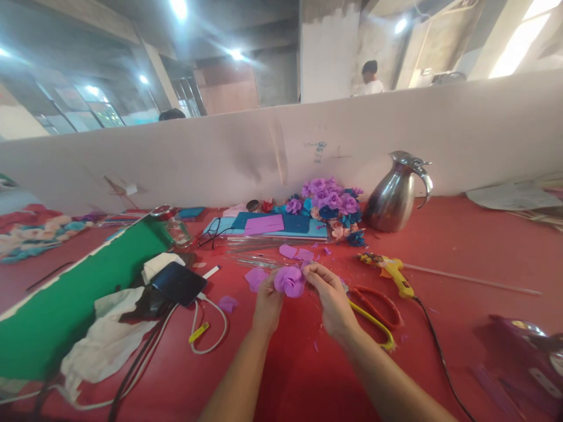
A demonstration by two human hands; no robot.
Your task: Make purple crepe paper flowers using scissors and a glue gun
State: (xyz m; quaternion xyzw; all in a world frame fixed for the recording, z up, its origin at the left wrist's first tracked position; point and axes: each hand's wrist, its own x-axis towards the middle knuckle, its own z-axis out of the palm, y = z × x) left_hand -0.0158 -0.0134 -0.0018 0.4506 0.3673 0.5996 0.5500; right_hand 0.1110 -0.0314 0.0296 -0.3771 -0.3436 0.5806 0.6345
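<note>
Both of my hands hold a purple foam flower (289, 281) just above the red table (461, 258). My left hand (267, 305) pinches its left side with closed fingers. My right hand (331, 296) grips its right side, fingers curled on the petals. Loose purple petal pieces (295, 253) lie just beyond the flower, and another (227, 303) to the left. Red and yellow scissors (373, 310) rest right of my right wrist. A yellow glue gun (393, 272) lies further right with its black cord trailing toward me.
A pile of finished purple, blue and pink flowers (329, 205) and a steel jug (393, 196) stand by the white partition (484, 135). Blue and purple foam sheets (268, 225), a green sheet (88, 281), a phone (178, 283) with cables and a glass jar (173, 225) are left. A person stands behind the partition.
</note>
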